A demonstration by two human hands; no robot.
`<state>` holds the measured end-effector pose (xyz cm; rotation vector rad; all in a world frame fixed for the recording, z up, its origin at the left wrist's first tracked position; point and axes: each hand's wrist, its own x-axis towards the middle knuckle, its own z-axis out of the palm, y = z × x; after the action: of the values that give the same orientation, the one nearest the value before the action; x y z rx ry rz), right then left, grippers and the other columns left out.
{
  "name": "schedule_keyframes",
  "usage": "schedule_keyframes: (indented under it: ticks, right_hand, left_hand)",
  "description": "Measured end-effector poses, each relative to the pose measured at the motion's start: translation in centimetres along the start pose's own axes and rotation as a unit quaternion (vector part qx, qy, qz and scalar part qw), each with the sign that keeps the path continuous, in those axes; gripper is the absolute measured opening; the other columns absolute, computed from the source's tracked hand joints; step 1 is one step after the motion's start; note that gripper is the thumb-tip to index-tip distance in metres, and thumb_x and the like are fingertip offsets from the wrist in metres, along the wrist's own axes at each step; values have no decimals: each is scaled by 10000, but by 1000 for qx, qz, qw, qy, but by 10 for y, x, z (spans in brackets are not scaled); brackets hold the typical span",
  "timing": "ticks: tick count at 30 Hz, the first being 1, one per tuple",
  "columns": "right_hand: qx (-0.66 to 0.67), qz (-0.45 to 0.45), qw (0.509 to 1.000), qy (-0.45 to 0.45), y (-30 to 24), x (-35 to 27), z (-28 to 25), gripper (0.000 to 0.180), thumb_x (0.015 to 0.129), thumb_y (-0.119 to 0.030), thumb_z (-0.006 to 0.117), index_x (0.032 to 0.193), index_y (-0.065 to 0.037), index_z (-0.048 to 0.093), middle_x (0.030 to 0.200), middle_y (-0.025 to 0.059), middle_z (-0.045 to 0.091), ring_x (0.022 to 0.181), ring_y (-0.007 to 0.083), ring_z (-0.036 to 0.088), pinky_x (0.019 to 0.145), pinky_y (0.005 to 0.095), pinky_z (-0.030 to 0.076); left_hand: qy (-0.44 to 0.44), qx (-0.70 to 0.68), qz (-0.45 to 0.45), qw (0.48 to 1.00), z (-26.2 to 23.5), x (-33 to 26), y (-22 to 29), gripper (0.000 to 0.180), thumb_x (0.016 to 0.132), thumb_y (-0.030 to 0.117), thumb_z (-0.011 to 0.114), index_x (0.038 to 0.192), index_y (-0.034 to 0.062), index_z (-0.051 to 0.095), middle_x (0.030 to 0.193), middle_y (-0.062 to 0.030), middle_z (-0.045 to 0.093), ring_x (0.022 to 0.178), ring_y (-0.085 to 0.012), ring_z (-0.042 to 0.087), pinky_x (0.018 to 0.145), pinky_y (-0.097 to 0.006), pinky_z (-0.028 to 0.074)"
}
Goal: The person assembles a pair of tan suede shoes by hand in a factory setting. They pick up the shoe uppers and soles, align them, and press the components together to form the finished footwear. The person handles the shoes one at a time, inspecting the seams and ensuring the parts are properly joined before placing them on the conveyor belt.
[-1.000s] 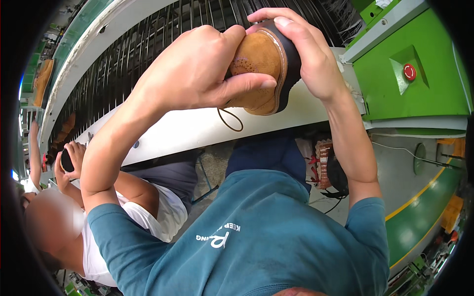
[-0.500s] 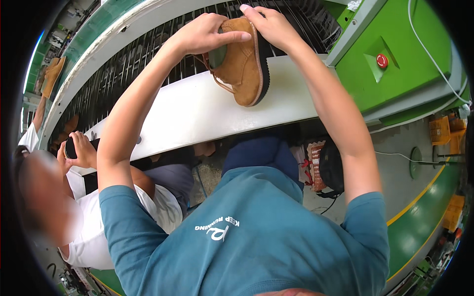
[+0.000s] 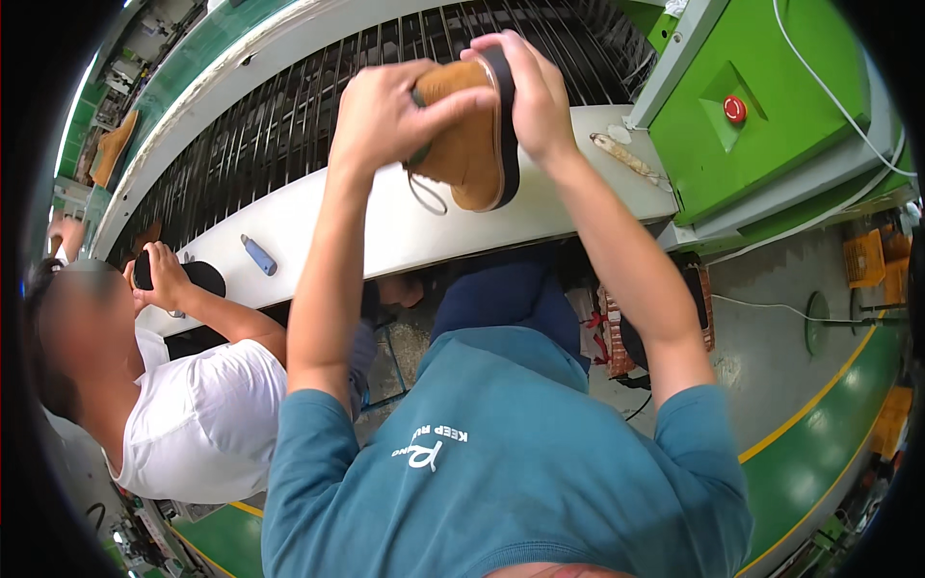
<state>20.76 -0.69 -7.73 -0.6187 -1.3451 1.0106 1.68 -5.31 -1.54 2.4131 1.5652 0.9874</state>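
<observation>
A tan suede shoe (image 3: 464, 159) with a dark sole hangs above the white ledge, its toe pointing toward me. My left hand (image 3: 395, 111) grips the upper by the ankle opening, the thumb lying across its side. Against the sole and heel on the other side, my right hand (image 3: 532, 91) is closed round the shoe. A loose lace loop dangles from the shoe's left side. Part of the opening is hidden behind my left hand.
Beyond the white ledge (image 3: 385, 231) runs a rack of metal rods (image 3: 279, 125). A blue-handled tool (image 3: 258, 255) and a pale, worn stick-like tool (image 3: 621, 154) lie on the ledge. At right stands a green machine housing with a red button (image 3: 735, 109). A co-worker in white (image 3: 207, 414) sits at left, holding something dark.
The shoe has turned slightly and both hands have shifted their hold, the right now wrapping the heel and sole more. My left arm has swung inward, uncovering the blue-handled tool.
</observation>
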Motion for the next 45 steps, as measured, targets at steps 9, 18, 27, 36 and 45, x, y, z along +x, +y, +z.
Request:
schedule_keyframes:
  ticks: [9,18,27,36,45]
  right_hand:
    - [111,5,987,-113,-38,-163,-14,967,1072,-754,372,1568,69,475,1550,225,504,1474,314,485,1253,447,348]
    - [70,-121,973,-185,-28,-163,-30,644,1132,-531,410,998,-3,753,1026,165,710,927,283,668,837,414,537]
    - [103,-138,971,-166,-25,-155,-29,662,1078,-584,462,838,-14,699,885,113,677,779,283,634,684,391,506]
    - [89,-160,974,-133,-27,-158,-41,704,1122,-578,364,867,-1,677,856,137,665,734,287,609,641,420,499]
    - [194,-75,960,-188,-9,-146,-39,762,1022,-729,492,1044,3,700,1070,177,703,951,341,671,854,499,528]
  left_hand:
    - [104,-170,118,973,33,-135,54,828,530,513,1082,1069,-25,756,1052,-134,681,907,-252,665,799,-363,545]
    - [95,-257,125,954,52,-166,58,693,563,423,1084,1057,53,768,1094,-92,671,954,-249,636,804,-371,530]
    - [60,-265,140,952,56,-160,57,771,628,487,1077,1112,39,678,1183,-177,703,1256,-408,674,1027,-530,588]
    - [5,-270,128,954,51,-157,63,745,627,431,1101,1083,67,637,1129,-123,690,1116,-317,748,1057,-537,599]
    - [70,-305,130,941,61,-156,63,520,645,365,1068,893,72,716,979,-82,732,925,-265,772,876,-432,683]
